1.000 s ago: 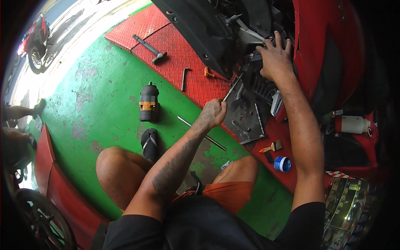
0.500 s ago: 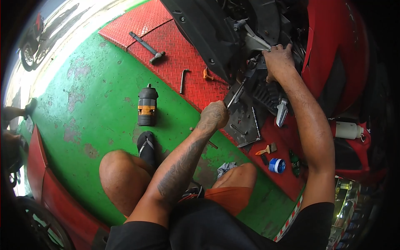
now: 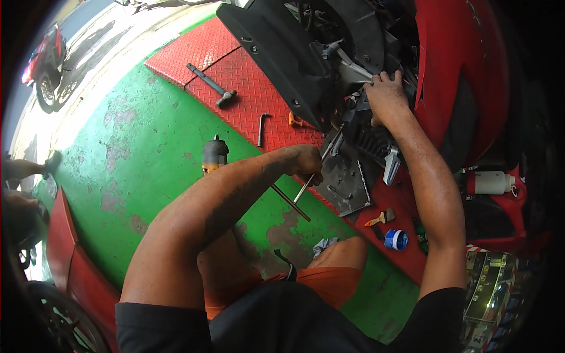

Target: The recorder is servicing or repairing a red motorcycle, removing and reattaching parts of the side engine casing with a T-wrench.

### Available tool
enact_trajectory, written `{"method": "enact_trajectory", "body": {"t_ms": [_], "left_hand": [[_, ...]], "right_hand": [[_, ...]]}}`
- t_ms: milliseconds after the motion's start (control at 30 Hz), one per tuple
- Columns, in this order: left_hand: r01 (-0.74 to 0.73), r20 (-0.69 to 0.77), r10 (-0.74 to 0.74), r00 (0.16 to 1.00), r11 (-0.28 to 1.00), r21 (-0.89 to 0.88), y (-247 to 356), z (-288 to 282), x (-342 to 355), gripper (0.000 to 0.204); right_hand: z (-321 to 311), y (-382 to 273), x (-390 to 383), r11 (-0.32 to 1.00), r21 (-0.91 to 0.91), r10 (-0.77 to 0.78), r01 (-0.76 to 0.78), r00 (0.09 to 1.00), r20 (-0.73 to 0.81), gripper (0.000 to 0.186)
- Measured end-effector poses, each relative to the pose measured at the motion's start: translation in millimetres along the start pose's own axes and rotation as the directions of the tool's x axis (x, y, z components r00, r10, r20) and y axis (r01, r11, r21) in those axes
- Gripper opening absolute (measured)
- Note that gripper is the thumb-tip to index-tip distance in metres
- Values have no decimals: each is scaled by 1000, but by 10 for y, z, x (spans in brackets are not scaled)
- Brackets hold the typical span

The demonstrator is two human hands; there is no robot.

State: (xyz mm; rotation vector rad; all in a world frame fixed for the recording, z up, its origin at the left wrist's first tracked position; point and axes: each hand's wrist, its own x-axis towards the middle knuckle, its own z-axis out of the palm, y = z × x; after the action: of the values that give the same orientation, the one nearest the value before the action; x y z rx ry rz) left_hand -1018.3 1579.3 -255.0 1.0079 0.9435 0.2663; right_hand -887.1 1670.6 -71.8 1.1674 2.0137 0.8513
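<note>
My left hand (image 3: 309, 162) is closed round a thin steel rod tool (image 3: 302, 190), which slants from low left of the fist toward the underside of the motorcycle. Its lower end overlaps another long bar (image 3: 282, 196) over the green floor; I cannot tell whether they touch. My right hand (image 3: 384, 94) grips a silver metal bracket (image 3: 353, 63) among the bike's exposed parts, beside a black panel (image 3: 265, 53) and red bodywork (image 3: 441, 70). Several small tools lie on the dark plate (image 3: 347, 170) below.
A hammer (image 3: 218, 88), bent wrench (image 3: 261, 129) and orange-handled tool (image 3: 294, 119) lie on the red ramp (image 3: 176, 53). A black power tool (image 3: 215, 152), brush (image 3: 385, 216) and blue tub (image 3: 395, 239) are nearby. Another person's leg (image 3: 20, 169) and a parked motorbike (image 3: 44, 70) are at left.
My left elbow has swung up and outward, and the rod's lower end now shows below my fist. My right hand has moved down along the bracket from its position one second ago.
</note>
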Motion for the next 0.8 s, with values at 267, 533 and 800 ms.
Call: {"method": "enact_trajectory", "body": {"t_ms": [267, 533, 800], "left_hand": [[-86, -68, 82, 994, 994, -69, -67, -71, -138, 22], [-40, 24, 45, 999, 987, -157, -84, -7, -34, 24], [-94, 29, 99, 995, 986, -138, -48, -78, -133, 22]], "right_hand": [[-9, 46, -46, 999, 20, -30, 30, 999, -17, 84], [-46, -6, 13, 999, 16, -29, 30, 999, -17, 83], [-14, 18, -43, 998, 45, -37, 40, 998, -60, 66]]}}
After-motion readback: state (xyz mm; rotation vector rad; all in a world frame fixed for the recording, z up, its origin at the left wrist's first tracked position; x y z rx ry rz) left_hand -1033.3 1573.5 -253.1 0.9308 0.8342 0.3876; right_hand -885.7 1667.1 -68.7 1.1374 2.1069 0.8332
